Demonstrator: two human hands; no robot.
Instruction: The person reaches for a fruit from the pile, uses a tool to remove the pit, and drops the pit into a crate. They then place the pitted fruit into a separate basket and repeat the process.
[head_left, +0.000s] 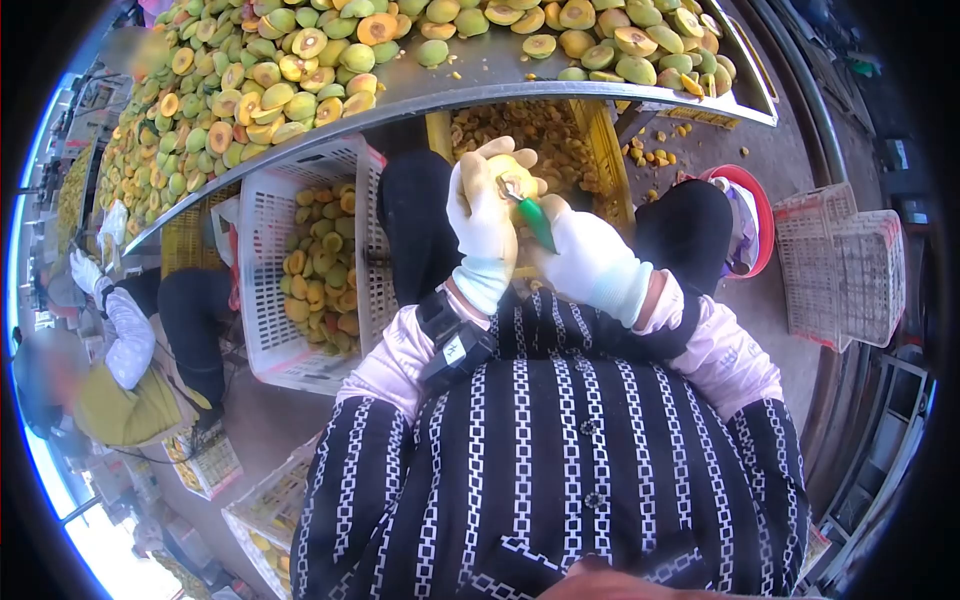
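Observation:
My left hand (474, 218), in a white glove, holds a piece of yellow-orange fruit (519, 172), its cut face turned up; it looks like a peach or apricot half. In my gloved right hand (595, 255) is a small tool with a green handle (537, 223). The tool's metal tip touches the middle of the fruit; its exact shape is hard to make out. Below both hands, between my knees, stands a yellow crate (612, 165) with many brownish-orange bits inside.
Halved green-yellow fruit (290, 75) is heaped on a metal table (480, 68) ahead. A white crate (262, 290) of fruit stands left. Right are a red bucket (766, 225), stacked crates (840, 265) and fruit bits on the floor. A co-worker (125, 400) sits far left.

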